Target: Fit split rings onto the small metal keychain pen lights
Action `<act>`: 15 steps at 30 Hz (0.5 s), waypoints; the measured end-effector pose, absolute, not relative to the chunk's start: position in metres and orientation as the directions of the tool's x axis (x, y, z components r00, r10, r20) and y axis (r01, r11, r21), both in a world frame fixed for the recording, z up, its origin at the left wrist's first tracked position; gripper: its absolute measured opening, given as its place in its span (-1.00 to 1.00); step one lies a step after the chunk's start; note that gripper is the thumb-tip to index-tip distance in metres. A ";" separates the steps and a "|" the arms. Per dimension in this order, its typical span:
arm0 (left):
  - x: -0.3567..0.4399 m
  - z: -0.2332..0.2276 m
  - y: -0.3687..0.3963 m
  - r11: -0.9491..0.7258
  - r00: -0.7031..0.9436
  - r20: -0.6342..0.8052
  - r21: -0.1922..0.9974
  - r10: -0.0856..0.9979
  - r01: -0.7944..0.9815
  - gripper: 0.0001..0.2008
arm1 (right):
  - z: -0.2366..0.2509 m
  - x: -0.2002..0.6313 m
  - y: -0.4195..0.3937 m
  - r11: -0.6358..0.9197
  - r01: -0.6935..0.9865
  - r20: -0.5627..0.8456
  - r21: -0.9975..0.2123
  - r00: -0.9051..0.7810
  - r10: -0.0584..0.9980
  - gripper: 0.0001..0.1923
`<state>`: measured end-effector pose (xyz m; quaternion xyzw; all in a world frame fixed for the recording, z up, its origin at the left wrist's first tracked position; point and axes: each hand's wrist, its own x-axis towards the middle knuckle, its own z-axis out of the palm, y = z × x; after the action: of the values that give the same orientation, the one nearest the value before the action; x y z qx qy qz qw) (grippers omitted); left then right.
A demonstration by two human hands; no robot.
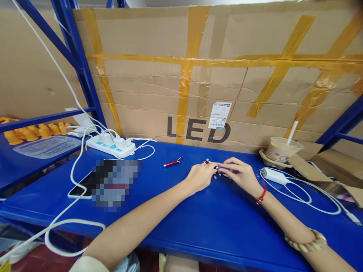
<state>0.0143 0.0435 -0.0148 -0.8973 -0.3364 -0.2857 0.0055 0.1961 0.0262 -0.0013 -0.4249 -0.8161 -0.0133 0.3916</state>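
Note:
Both hands meet over the middle right of the blue table, pinching small shiny metal parts (217, 167) between them. My left hand (201, 176) is closed, its fingertips on the metal pieces. From the other side my right hand (239, 174) grips the same cluster with thumb and fingers; it wears a red cord bracelet. More small silvery and dark bits show beneath and beside the fingers, but their exact kind is too small to tell. To the left of my hands, apart from them, lies a slim red metal tube with a clip (172, 162).
A phone (82, 185) and a white power strip (113, 146) with plugs and cables are at the left. At the right stand a drink cup with straw (283, 149) and a white charger (275, 176) with coiled cable. A large taped carton (153, 94) walls off the back.

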 end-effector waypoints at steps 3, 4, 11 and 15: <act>0.014 -0.014 0.043 -0.765 0.617 0.485 0.199 0.620 0.612 -0.76 | -0.003 0.196 0.027 0.642 0.686 0.637 -0.344 -0.332 0.696 -0.72; 0.014 -0.014 0.042 -0.764 0.619 0.479 0.200 0.622 0.613 -0.76 | -0.003 0.196 0.027 0.641 0.680 0.630 -0.356 -0.332 0.702 -0.72; 0.014 -0.015 0.044 -0.768 0.632 0.468 0.186 0.617 0.613 -0.75 | -0.005 0.198 0.028 0.655 0.660 0.637 -0.367 -0.335 0.694 -0.74; 0.013 -0.015 0.045 -0.763 0.635 0.449 0.197 0.628 0.616 -0.74 | -0.006 0.199 0.028 0.653 0.666 0.632 -0.360 -0.341 0.696 -0.74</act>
<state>0.0133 0.0452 -0.0149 -0.9041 -0.3440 -0.2532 -0.0124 0.1988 0.0285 -0.0055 -0.4158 -0.8186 0.0190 0.3957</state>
